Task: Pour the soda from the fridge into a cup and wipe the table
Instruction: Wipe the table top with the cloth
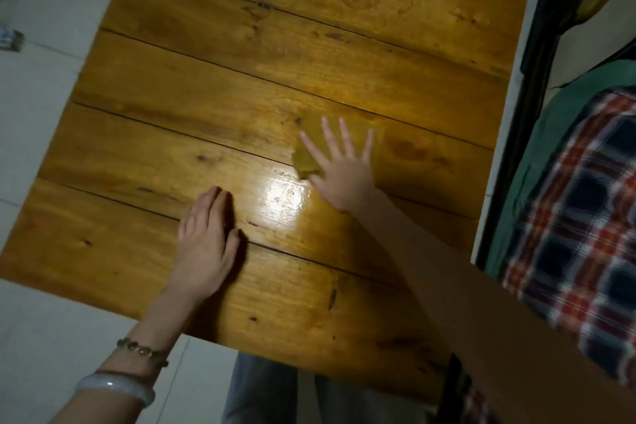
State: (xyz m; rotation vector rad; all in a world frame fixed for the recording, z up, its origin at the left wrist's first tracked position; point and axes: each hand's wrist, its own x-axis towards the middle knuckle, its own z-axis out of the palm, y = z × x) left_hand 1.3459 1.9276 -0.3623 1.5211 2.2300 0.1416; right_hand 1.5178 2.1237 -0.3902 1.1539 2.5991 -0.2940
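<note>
The cloth (pixel 309 148) is a flat, folded square of dull yellow-brown, so close in colour to the wood that only its edges and a darker left side set it apart. It lies near the middle of the surface (pixel 206 55), a little toward the right edge, across a seam between two planks. The right hand (pixel 339 167) rests palm-down on it, fingers (pixel 344 134) spread wide and straight, covering the cloth's right half — pressing flat, not pinching. The left hand (pixel 206 241) lies palm-down on bare wood nearer the person, fingers (pixel 215 203) pressed together, apart from the cloth. Between the two hands a bright patch of glare (pixel 284 198) shines on the wood. The left wrist carries a bead bracelet (pixel 142 351) and a pale bangle (pixel 115 391).
</note>
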